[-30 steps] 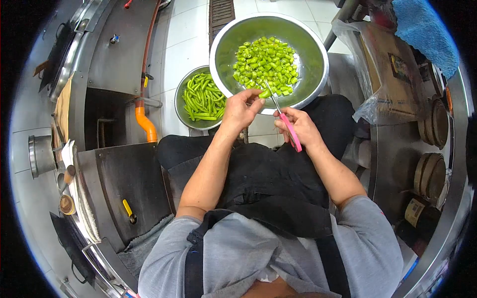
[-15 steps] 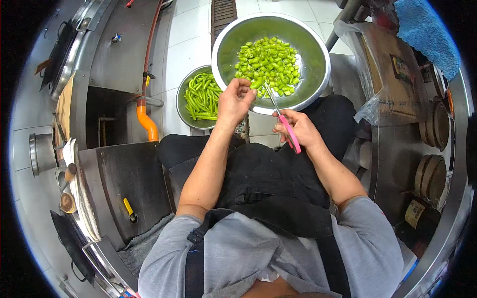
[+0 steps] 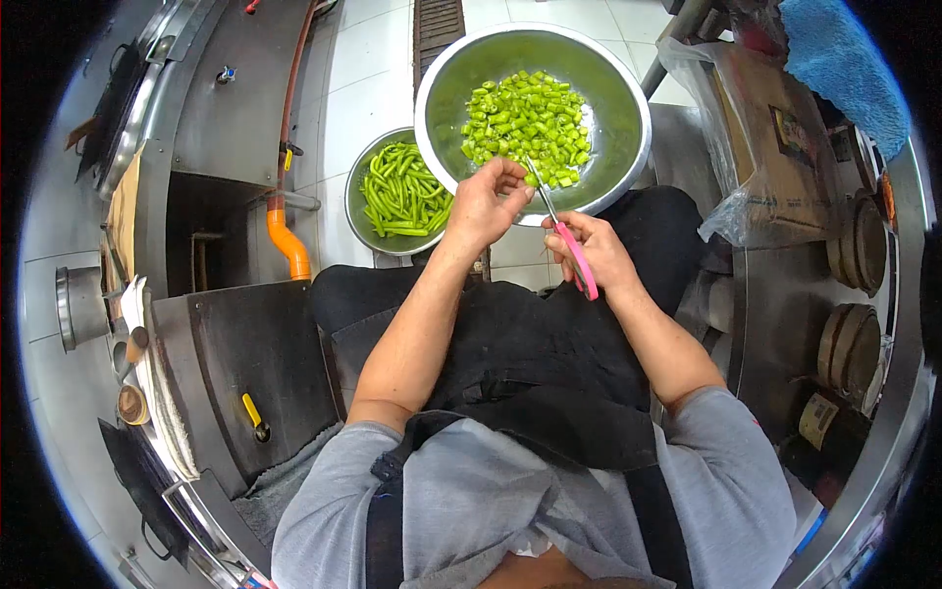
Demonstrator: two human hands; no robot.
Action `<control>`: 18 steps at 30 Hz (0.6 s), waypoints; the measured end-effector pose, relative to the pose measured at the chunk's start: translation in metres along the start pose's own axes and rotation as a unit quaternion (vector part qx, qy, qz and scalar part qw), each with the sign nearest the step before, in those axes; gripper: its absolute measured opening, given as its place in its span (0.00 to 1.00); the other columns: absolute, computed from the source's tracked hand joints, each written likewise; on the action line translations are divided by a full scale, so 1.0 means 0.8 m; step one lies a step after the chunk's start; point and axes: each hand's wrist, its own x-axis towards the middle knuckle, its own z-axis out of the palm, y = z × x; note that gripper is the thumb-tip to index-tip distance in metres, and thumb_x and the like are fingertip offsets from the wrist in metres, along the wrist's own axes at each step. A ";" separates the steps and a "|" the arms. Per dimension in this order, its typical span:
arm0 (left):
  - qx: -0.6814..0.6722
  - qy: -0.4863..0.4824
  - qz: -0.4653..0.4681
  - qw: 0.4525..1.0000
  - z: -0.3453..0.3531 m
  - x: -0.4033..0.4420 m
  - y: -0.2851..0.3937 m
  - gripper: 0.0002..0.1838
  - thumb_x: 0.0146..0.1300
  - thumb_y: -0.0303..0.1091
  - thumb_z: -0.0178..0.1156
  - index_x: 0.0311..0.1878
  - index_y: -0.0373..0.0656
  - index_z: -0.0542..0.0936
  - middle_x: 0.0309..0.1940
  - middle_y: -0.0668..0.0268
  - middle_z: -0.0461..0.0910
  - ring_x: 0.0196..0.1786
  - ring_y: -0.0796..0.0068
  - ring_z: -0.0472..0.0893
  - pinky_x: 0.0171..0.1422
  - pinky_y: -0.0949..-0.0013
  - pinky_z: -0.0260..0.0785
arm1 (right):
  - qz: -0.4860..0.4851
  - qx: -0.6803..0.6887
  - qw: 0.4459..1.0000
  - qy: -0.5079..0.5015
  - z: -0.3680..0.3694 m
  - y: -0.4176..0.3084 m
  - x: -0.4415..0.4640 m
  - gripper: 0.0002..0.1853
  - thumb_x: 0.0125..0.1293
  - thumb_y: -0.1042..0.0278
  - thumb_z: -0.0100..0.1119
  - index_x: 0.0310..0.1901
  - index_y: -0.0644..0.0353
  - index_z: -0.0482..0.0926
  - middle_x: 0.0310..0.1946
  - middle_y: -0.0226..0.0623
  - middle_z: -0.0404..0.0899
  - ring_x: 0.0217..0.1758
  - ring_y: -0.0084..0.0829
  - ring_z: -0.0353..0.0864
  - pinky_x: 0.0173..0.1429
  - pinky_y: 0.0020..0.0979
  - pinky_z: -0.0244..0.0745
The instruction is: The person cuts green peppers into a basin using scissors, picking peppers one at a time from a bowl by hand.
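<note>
My left hand [image 3: 488,203] pinches a green pepper [image 3: 531,180] over the near rim of a large metal bowl [image 3: 620,147]. Pink-handled scissors [image 3: 577,257] are in my right hand [image 3: 594,253], their blades pointing up into the bowl beside the pepper. Cut green pieces [image 3: 525,118] lie in the large bowl. To its left, a smaller metal bowl [image 3: 355,211] holds whole long green peppers [image 3: 400,191]; the large bowl's rim overlaps it.
A plastic-wrapped cardboard box [image 3: 775,147] and a blue towel [image 3: 846,69] are at the right. An orange pipe [image 3: 287,242] and metal cabinets [image 3: 265,344] stand at the left. A floor drain [image 3: 438,29] lies beyond the bowls.
My left hand first moved away from the scissors to the left, then came back to the blades with the pepper. The scissors in my right hand have barely moved.
</note>
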 end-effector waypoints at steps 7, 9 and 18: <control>0.076 0.008 0.010 0.997 -0.014 0.015 0.005 0.14 0.59 0.27 0.64 0.49 0.39 0.77 0.39 0.61 0.83 0.42 0.75 0.82 0.47 0.72 0.74 | 0.012 -0.013 0.998 0.054 -0.001 0.003 0.005 0.20 0.62 0.65 0.66 0.49 0.70 0.76 0.20 0.32 0.75 0.13 0.20 0.70 0.16 0.23 0.62; 0.071 0.034 0.007 0.997 -0.032 0.026 0.010 0.14 0.59 0.27 0.64 0.49 0.39 0.78 0.41 0.61 0.83 0.43 0.75 0.82 0.48 0.72 0.74 | 0.004 0.001 0.998 0.070 0.000 0.004 0.007 0.20 0.62 0.65 0.66 0.49 0.69 0.76 0.21 0.33 0.76 0.13 0.20 0.70 0.16 0.22 0.63; 0.092 0.235 -0.001 0.968 -0.208 0.069 -0.132 0.16 0.57 0.27 0.63 0.50 0.40 0.79 0.41 0.63 0.84 0.41 0.74 0.83 0.50 0.71 0.74 | -0.032 0.049 0.992 0.113 0.008 -0.001 0.007 0.17 0.61 0.74 0.61 0.52 0.66 0.75 0.24 0.33 0.76 0.16 0.20 0.73 0.18 0.20 0.66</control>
